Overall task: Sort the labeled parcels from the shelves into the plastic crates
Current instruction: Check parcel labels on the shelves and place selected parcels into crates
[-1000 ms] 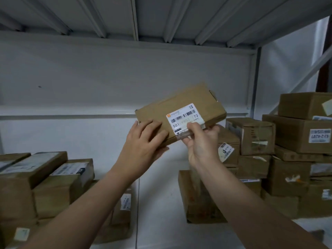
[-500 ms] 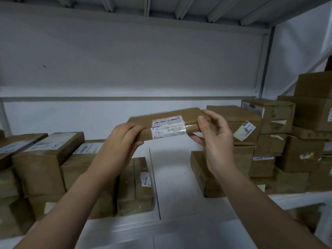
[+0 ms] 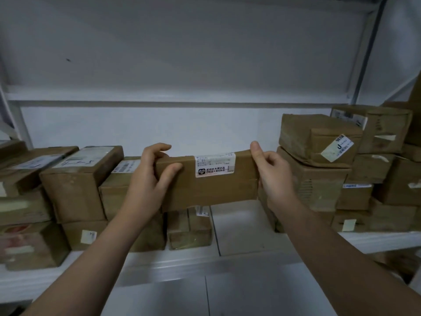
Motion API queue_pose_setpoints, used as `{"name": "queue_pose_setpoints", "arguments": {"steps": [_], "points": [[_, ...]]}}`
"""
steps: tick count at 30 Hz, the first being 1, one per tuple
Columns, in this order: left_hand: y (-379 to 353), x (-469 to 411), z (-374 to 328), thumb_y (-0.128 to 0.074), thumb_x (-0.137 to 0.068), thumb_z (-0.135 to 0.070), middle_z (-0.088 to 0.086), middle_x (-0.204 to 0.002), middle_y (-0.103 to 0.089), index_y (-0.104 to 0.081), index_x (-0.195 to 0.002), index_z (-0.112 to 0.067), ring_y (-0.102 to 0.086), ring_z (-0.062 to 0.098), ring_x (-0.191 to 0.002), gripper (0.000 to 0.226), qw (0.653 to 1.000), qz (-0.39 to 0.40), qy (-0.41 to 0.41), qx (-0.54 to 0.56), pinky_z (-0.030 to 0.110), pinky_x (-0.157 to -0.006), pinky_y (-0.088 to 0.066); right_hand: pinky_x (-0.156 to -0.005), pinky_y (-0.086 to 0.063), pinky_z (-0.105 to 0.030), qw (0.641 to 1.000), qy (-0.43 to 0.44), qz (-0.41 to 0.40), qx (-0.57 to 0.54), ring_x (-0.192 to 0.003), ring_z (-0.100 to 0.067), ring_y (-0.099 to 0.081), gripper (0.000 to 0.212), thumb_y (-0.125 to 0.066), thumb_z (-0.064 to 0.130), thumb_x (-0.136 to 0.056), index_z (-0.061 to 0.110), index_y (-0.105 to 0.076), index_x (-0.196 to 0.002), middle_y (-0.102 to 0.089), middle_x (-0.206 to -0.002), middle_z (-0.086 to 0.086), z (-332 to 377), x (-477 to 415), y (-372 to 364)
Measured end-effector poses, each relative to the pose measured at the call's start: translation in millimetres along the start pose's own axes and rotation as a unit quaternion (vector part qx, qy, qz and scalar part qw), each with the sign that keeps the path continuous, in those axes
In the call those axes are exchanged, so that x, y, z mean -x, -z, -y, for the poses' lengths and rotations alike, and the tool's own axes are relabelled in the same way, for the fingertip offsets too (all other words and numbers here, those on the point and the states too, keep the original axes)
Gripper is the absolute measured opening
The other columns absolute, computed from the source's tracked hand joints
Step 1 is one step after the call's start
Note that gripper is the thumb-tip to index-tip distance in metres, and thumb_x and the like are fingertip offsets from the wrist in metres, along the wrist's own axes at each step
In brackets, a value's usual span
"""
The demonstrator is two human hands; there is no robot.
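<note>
Parcel in hand: a flat brown parcel is held in the air in front of the shelf, above its bare middle part, with the long side about level.
Label: a white label sits at the top edge of the parcel and faces the camera; the print is too small to read.
Left hand: the left hand grips the left end, with the thumb lying on the front face and the fingers curled over the top edge.
Right hand: the right hand grips the right end, with the thumb on the top corner; the other fingers go behind the parcel and are hidden.
Parcels on the shelf: many remain, in a stack on the left and a higher stack on the right.
Crates: none is in view.
Done, as I judge: one parcel is off the shelf and turned so that its label shows, probably to be read.
Left to do, as I judge: choose the crate for this parcel, carry it there and put it in, then do the same for both stacks. The task looks far from finished.
</note>
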State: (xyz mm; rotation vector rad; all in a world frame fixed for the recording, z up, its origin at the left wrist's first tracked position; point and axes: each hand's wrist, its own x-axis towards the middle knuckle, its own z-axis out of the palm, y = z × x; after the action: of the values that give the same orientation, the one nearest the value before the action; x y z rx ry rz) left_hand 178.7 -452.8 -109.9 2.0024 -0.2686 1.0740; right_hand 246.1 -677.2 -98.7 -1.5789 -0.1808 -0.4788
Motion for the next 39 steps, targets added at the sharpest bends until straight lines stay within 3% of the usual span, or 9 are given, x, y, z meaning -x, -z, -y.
{"name": "queue_pose_setpoints", "arguments": {"steps": [6,11,14,19,26,29,32,35,39], "points": [[11,10,-7,-0.068,-0.083,-0.005,-0.010,-0.104,-0.052,-0.045,-0.122,-0.020,-0.055,-0.011,-0.087,0.047,0.993,0.018,0.018,0.114,0.008,-0.077,-0.044,-0.057,-0.051,-0.025,0.994,-0.082,-0.006,-0.079,-0.049,-0.007,-0.049,0.045,-0.057,0.047,-0.092,0.001,-0.061,-0.093,-0.055,-0.072,-0.004,-9,1,-10],[12,14,1,-0.064,-0.082,-0.025,-0.013,-0.111,-0.059,-0.060,-0.120,-0.018,-0.055,0.002,-0.099,0.039,0.984,0.033,-0.151,-0.090,0.009,-0.089,-0.040,-0.084,-0.057,-0.030,0.959,-0.135,0.034,-0.246,-0.086,-0.015,-0.070,0.038,-0.062,0.030,-0.092,0.006,-0.054,-0.121,-0.063,-0.110,-0.012,7,-6,-31],[-2,19,-1,-0.068,-0.079,-0.023,0.000,-0.110,-0.065,-0.057,-0.121,-0.016,-0.055,0.012,-0.099,0.044,0.965,0.048,-0.207,-0.156,0.019,-0.089,-0.039,-0.076,-0.059,-0.035,0.925,-0.176,0.124,-0.313,-0.091,-0.023,-0.072,0.056,-0.066,0.022,-0.090,0.003,-0.042,-0.136,-0.068,-0.107,-0.015,15,5,-50],[-13,28,3,-0.060,-0.077,-0.049,0.001,-0.109,-0.068,-0.057,-0.120,-0.022,-0.055,0.014,-0.100,0.051,0.962,0.091,-0.191,-0.170,0.025,-0.085,-0.033,-0.062,-0.058,-0.035,0.947,-0.196,0.164,-0.196,-0.092,-0.024,-0.071,0.034,-0.051,0.015,-0.093,0.014,-0.053,-0.127,-0.070,-0.109,-0.011,10,32,-61],[-32,52,37,-0.071,-0.076,-0.009,0.012,-0.125,-0.063,-0.063,-0.122,-0.017,-0.060,0.034,-0.114,0.046,0.889,0.176,-0.229,-0.355,0.046,-0.106,-0.037,-0.091,-0.046,-0.027,0.990,-0.011,0.090,0.111,-0.115,-0.018,-0.056,0.042,-0.033,0.012,-0.102,0.018,-0.043,-0.143,-0.057,-0.133,-0.004,-31,32,-66],[-36,65,42,-0.082,-0.060,0.000,0.013,-0.117,-0.067,-0.066,-0.119,-0.013,-0.065,0.036,-0.104,0.062,0.881,0.220,-0.181,-0.377,0.048,-0.089,-0.051,-0.075,-0.042,-0.014,0.983,-0.036,0.119,0.138,-0.104,-0.012,-0.053,0.040,-0.037,0.014,-0.102,0.015,-0.047,-0.141,-0.058,-0.130,-0.005,-54,34,-72],[-35,71,46,-0.061,-0.076,-0.009,0.007,-0.110,-0.071,-0.069,-0.114,-0.016,-0.068,0.028,-0.096,0.039,0.873,0.196,-0.187,-0.406,0.043,-0.090,-0.050,-0.062,-0.040,-0.004,0.976,-0.070,0.161,0.130,-0.096,-0.009,-0.051,0.038,-0.044,0.008,-0.097,0.013,-0.056,-0.133,-0.059,-0.115,0.003,-68,36,-76],[-36,71,50,-0.044,-0.079,-0.014,0.002,-0.100,-0.071,-0.069,-0.106,-0.018,-0.067,0.023,-0.086,0.038,0.866,0.208,-0.178,-0.420,0.038,-0.088,-0.048,-0.092,-0.048,-0.019,0.968,-0.059,0.187,0.154,-0.113,-0.015,-0.056,0.041,-0.045,0.002,-0.093,0.009,-0.056,-0.132,-0.060,-0.124,0.000,-81,44,-81],[-37,75,59,-0.075,-0.064,-0.005,0.001,-0.089,-0.069,-0.070,-0.096,-0.018,-0.064,0.025,-0.071,0.035,0.863,0.237,-0.151,-0.420,0.036,-0.073,-0.049,-0.096,-0.044,-0.022,0.958,0.000,0.203,0.202,-0.119,-0.022,-0.055,0.033,-0.046,0.001,-0.095,0.005,-0.063,-0.123,-0.061,-0.128,-0.009,-95,56,-81]]}}
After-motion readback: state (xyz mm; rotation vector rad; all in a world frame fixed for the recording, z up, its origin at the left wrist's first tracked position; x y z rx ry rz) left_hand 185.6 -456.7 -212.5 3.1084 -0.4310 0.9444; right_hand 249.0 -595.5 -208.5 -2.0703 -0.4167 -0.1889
